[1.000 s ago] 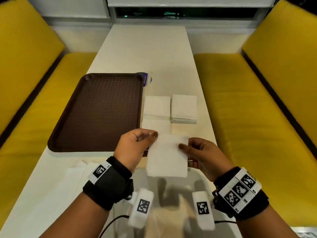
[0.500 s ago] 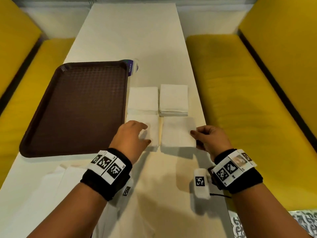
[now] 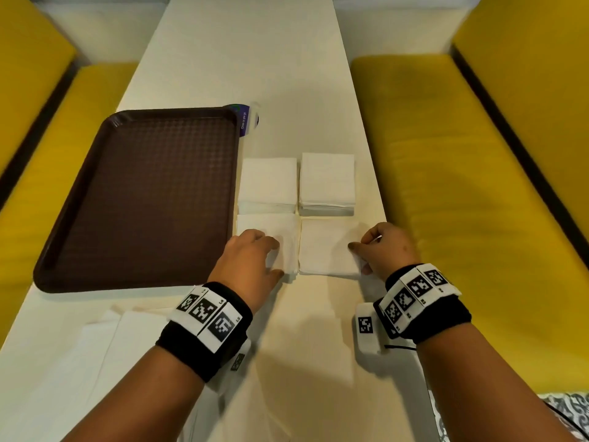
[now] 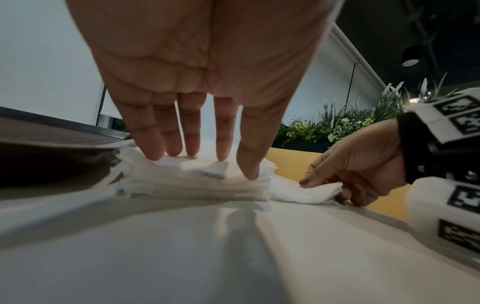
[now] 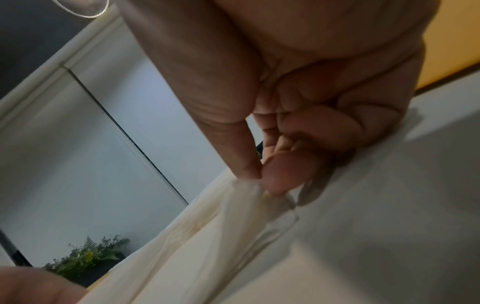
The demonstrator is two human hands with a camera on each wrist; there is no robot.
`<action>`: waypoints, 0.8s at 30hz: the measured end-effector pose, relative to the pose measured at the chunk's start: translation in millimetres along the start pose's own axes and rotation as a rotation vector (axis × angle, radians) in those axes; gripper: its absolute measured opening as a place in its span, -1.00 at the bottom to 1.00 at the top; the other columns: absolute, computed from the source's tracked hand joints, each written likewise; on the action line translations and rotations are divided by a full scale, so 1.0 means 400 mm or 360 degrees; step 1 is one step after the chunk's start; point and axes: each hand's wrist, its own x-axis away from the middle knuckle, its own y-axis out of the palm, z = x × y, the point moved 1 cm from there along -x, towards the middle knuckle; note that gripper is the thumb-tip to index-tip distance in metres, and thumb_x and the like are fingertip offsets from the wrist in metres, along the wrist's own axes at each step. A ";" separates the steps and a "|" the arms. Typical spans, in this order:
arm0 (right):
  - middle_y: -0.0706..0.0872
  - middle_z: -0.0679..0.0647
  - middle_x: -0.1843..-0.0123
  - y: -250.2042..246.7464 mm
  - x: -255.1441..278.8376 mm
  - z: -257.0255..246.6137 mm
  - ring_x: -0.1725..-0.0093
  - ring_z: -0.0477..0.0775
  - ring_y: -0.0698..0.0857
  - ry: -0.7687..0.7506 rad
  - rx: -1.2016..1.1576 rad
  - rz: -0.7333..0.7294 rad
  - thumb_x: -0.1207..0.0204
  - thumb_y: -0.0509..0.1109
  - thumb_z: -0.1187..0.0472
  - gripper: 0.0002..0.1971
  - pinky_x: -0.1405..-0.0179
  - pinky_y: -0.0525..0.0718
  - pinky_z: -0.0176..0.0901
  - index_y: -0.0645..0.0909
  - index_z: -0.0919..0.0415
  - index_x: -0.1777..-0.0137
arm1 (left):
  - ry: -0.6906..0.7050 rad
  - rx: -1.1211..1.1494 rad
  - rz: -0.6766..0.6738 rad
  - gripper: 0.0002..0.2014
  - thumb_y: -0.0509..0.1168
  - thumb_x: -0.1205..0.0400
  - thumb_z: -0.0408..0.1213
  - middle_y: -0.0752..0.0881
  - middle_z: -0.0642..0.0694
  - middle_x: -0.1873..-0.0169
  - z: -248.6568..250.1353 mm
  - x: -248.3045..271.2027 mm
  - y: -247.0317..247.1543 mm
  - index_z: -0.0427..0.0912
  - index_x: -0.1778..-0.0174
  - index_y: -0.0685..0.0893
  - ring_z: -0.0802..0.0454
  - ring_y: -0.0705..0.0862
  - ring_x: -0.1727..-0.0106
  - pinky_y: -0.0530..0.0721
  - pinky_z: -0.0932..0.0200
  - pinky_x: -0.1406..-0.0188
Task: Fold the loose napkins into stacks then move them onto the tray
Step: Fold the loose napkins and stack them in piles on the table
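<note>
Two stacks of folded white napkins sit side by side right of the brown tray. In front of them lie a third stack and a folded napkin. My left hand presses its straight fingers down on the third stack. My right hand pinches the right edge of the folded napkin between thumb and forefinger, low on the table. Loose unfolded napkins lie at the near left.
The tray bed holds nothing. A small purple and white packet lies at the tray's far right corner. Yellow bench seats run along both sides of the narrow white table, whose right edge is close to my right hand.
The folded napkin, held up in both hands a second ago, now lies on the table beside the third stack. My left hand let go of it and moved onto that stack.
</note>
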 end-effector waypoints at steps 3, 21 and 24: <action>0.74 0.21 0.20 -0.006 0.011 -0.007 0.20 0.28 0.77 0.0001 0.0051 0.0001 -0.42 0.59 0.11 -0.74 0.09 0.81 0.17 0.52 0.13 0.19 | 0.0007 -0.0008 0.0016 -0.53 0.43 -0.58 -0.05 0.47 0.02 -0.45 0.000 0.009 -0.008 0.02 -0.42 0.57 -0.02 0.37 -0.48 0.46 0.06 -0.43; 0.76 0.05 0.32 0.144 0.404 -0.117 0.50 -0.09 0.67 -0.0476 0.0324 -0.0597 -0.49 0.50 -0.08 -0.73 0.39 0.62 -0.22 0.62 0.12 0.18 | -0.0176 0.0303 0.0367 -0.82 0.40 -0.60 -0.08 0.60 0.09 -0.05 -0.230 0.288 -0.121 -0.02 -0.07 0.71 0.07 0.63 -0.02 0.57 0.18 -0.02; 0.77 0.02 0.31 0.201 0.441 -0.115 0.49 -0.10 0.67 -0.0505 0.0385 -0.0656 -0.50 0.49 -0.06 -0.75 0.41 0.59 -0.28 0.62 0.11 0.18 | -0.0299 0.0306 0.0330 -0.84 0.39 -0.61 -0.06 0.58 0.12 -0.05 -0.288 0.356 -0.122 0.03 -0.06 0.68 0.14 0.60 0.06 0.49 0.28 0.04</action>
